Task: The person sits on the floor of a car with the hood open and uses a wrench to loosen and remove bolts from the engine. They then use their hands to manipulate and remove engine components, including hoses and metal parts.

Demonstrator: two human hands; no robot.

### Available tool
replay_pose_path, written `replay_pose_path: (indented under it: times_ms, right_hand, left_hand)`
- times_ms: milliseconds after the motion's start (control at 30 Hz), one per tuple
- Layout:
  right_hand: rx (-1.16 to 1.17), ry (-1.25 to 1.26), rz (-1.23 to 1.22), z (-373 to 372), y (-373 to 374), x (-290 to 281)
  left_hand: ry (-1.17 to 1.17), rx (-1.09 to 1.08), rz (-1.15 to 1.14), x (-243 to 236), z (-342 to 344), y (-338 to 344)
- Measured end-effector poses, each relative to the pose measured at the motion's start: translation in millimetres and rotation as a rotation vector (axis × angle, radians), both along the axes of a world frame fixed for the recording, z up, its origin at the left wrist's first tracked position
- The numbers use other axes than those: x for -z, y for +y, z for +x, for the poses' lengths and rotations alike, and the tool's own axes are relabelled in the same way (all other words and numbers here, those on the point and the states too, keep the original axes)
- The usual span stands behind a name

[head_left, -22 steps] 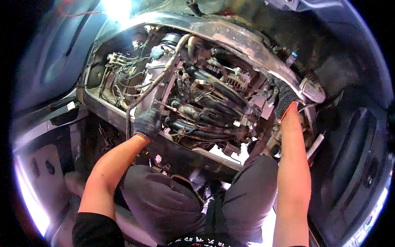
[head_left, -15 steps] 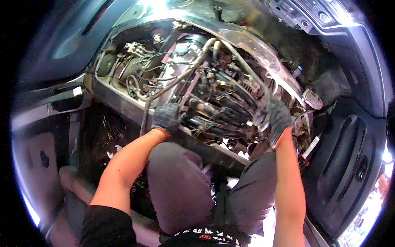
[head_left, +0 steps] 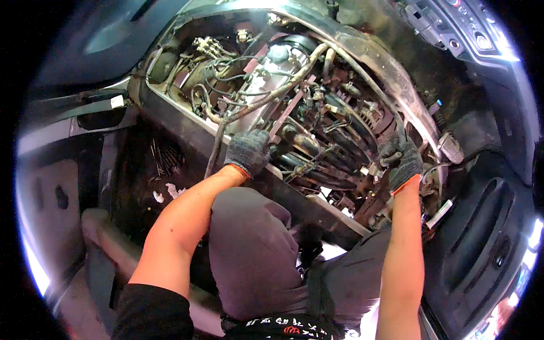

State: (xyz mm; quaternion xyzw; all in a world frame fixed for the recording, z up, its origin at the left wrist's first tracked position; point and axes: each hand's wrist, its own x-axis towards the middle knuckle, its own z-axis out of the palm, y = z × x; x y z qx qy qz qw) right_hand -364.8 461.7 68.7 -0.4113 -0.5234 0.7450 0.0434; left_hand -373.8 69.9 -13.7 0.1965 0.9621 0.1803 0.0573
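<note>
An exposed engine with a pale silver top cover (head_left: pixel 258 93) fills the opening in front of me. My left hand (head_left: pixel 247 152), in a dark knitted glove with an orange cuff, rests on the near edge of the opening. Its fingers are curled, and whatever lies under them is hidden. A long sheathed wiring harness (head_left: pixel 371 84) arches over the engine and runs down to my right hand (head_left: pixel 401 161). That gloved hand is closed around its dark lower end. Black curved pipes (head_left: pixel 334 148) lie between my hands.
Another sheathed harness (head_left: pixel 216 148) hangs over the near metal rail (head_left: pixel 190 116) left of my left hand. Loose bolts or thin rods (head_left: pixel 165 158) and white scraps (head_left: pixel 174 191) lie in the footwell. A dark door panel (head_left: pixel 476 226) stands at right; a dashboard part (head_left: pixel 453 37) is far right.
The view has shifted, so the engine appears lower and farther right. My right hand has turned, and its curled fingers show more clearly. My left hand stays on the near edge.
</note>
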Motion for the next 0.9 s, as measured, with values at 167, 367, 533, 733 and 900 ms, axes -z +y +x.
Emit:
replay_pose_path:
  times_ms: [167,367,533,733,900]
  right_hand:
    - [-0.028,0.162,-0.344,20.5,12.0,10.7]
    - [-0.28,0.379,-0.438,11.8,2.3,-22.5]
    - [0.02,0.47,-0.369,16.9,38.7,-6.8]
    - [0.256,0.3,-0.374,-10.2,46.4,44.2]
    - [0.317,0.396,-0.34,-28.9,91.5,65.1]
  left_hand:
    - [0.001,0.011,-0.007,-9.5,-4.7,6.8]
    - [0.039,0.011,-0.02,-8.1,-1.9,2.7]
    - [0.073,0.011,0.014,-2.8,-2.9,5.5]
    - [-0.036,-0.011,-0.026,-0.8,-0.6,8.7]
    - [-0.008,0.012,-0.061,-2.7,-0.9,15.1]
